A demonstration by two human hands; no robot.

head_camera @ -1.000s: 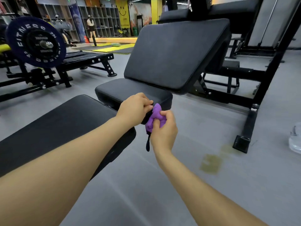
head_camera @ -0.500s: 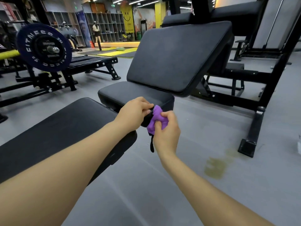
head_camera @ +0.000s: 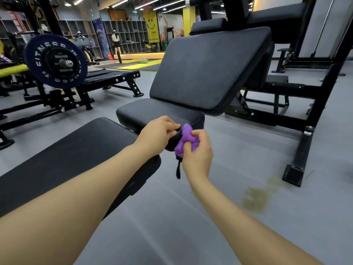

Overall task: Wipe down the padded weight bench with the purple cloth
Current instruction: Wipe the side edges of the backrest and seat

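**Hands busy with the cloth, bench not yet wiped**

Both hands meet in mid-air just off the front corner of the bench seat. The right hand has its fingers curled around the purple cloth, which is bunched into a crumpled wad rather than spread flat. The left hand is curled too, its fingertips pinching something small and dark right beside the cloth; what that dark thing is I cannot tell, though a black strap dangles beneath the wad and may belong to it.

The cloth sits in the hands, close to the seat pad of the padded weight bench but, as far as the view shows, not pressed against its surface. The inclined back pad rises behind the seat, well clear of both hands. A second, flat bench lies under the left forearm.

Judged from this, the wiping proper has not begun: the cloth appears to be in preparation, being pulled out or arranged. No damp streaks or wiped tracks are visible on either pad, though the dark upholstery would hide them. Everything remains to do: seat, back pad, and their edges. The likely first stroke falls on the seat's near corner, once the cloth is opened into a usable face.
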